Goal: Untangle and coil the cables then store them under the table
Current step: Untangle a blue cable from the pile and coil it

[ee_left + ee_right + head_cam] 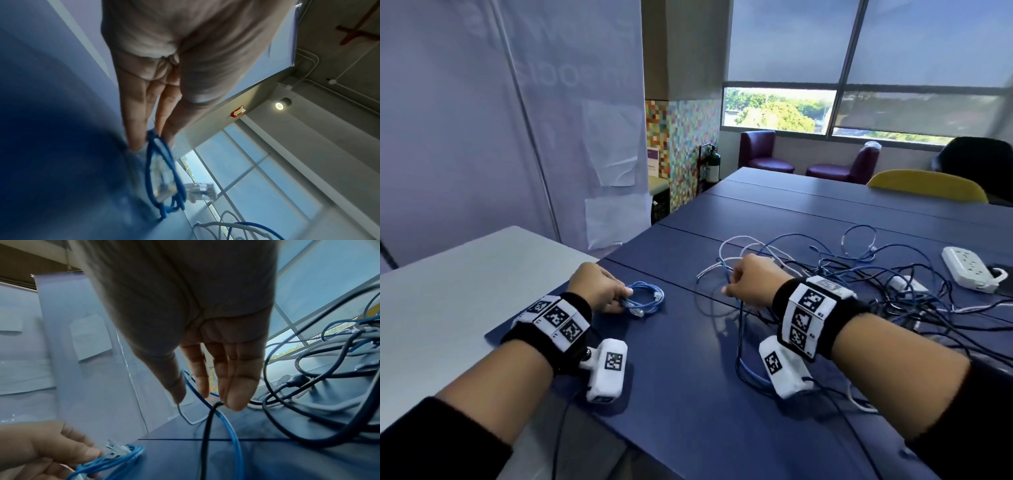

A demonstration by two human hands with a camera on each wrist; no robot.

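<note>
1. Head view: a small coiled blue cable (645, 300) is pinched at its near edge by the left hand (599, 286), resting on the blue counter (688, 394) to the left of the cable tangle (859, 277).
2. The right hand (751, 282) is closed around thin strands at the left edge of the tangle; a blue cable (232, 431) and a black cable (206, 434) are seen hanging from its fingers (236, 386) in the right wrist view.
3. A white power strip (971, 269) lies on the counter to the right of the tangle.
4. Clear plugs (197, 191) are seen at the coil in the left wrist view.
</note>
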